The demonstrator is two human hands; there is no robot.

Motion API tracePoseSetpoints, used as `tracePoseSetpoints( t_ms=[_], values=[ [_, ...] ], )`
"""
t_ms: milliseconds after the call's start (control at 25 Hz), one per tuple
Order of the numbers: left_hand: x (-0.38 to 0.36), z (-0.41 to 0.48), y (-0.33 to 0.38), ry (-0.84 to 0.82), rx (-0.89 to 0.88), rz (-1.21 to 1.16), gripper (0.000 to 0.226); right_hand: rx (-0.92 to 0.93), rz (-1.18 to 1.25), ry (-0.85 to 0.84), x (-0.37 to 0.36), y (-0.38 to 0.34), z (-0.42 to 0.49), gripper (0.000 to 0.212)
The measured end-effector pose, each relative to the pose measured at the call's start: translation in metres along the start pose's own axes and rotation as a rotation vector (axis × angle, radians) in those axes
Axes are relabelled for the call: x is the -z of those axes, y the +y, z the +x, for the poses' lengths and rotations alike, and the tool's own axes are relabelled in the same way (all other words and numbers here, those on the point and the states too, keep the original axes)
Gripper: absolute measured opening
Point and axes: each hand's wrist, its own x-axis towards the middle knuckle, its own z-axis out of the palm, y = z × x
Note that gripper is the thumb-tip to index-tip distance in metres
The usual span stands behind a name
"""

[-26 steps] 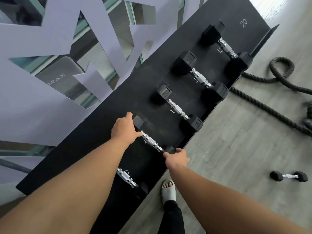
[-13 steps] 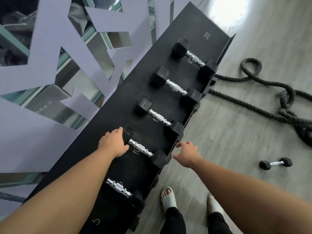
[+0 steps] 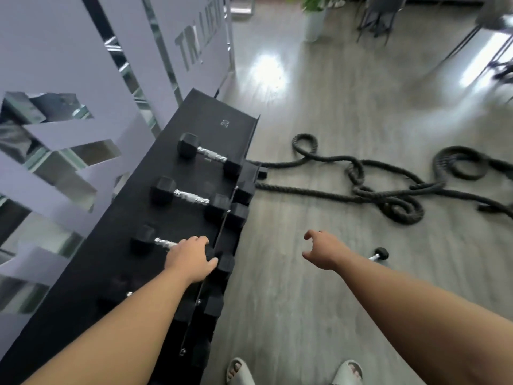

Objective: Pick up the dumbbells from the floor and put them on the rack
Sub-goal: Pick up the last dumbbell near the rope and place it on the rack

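The black slanted rack [image 3: 211,120] runs along the wall on my left with several black hex dumbbells lying on it, the farthest [image 3: 208,154], the middle one [image 3: 191,197] and a nearer one [image 3: 151,240]. My left hand [image 3: 191,259] lies loosely over that nearer dumbbell's front end at the rack's front edge, fingers spread and not wrapped around it. Out over the floor, my right hand [image 3: 323,250] hangs open and holds nothing. A small dumbbell [image 3: 379,254] lies on the floor just right of that hand, partly hidden by my forearm.
A thick black battle rope [image 3: 388,195] coils across the grey floor to the right of the rack. My feet in light slippers [image 3: 348,370] stand at the bottom. A potted plant [image 3: 315,20] and chair legs are at the far end.
My view has swung up and right. My left hand has slid from the dumbbell's far head toward the rack's front edge. My right hand has moved away from the rack, out over the floor.
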Motion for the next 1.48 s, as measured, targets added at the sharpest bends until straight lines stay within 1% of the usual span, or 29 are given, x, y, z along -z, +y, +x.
tracePoseSetpoints(
  t_ms=[280, 440, 600, 840, 1120, 1280, 1400, 1480],
  values=[
    [0.002, 0.004, 0.188, 0.003, -0.051, -0.053, 0.065, -0.001, -0.034, 0.058, 0.074, 0.143, 0.0, 0.056],
    [-0.003, 0.012, 0.273, 0.006, -0.067, -0.047, 0.066, -0.003, -0.05, 0.084, 0.111, 0.214, 0.005, 0.056],
    [-0.002, 0.021, 0.343, 0.005, -0.113, -0.018, 0.067, -0.022, -0.085, 0.067, 0.138, 0.274, 0.012, 0.057],
    [0.0, 0.059, 0.412, 0.006, -0.156, -0.054, 0.067, -0.034, -0.15, 0.055, 0.168, 0.328, 0.039, 0.056],
    [-0.029, 0.142, 0.469, -0.087, -0.137, -0.098, 0.068, -0.079, -0.242, 0.016, 0.214, 0.387, 0.115, 0.057],
    [-0.024, 0.188, 0.519, -0.157, -0.186, -0.082, 0.067, -0.118, -0.257, -0.053, 0.242, 0.416, 0.149, 0.058],
    [-0.023, 0.209, 0.539, -0.179, -0.197, -0.07, 0.067, -0.139, -0.227, -0.064, 0.26, 0.43, 0.177, 0.058],
    [-0.028, 0.221, 0.546, -0.197, -0.173, -0.068, 0.067, -0.139, -0.236, -0.115, 0.264, 0.438, 0.199, 0.059]
  ],
)
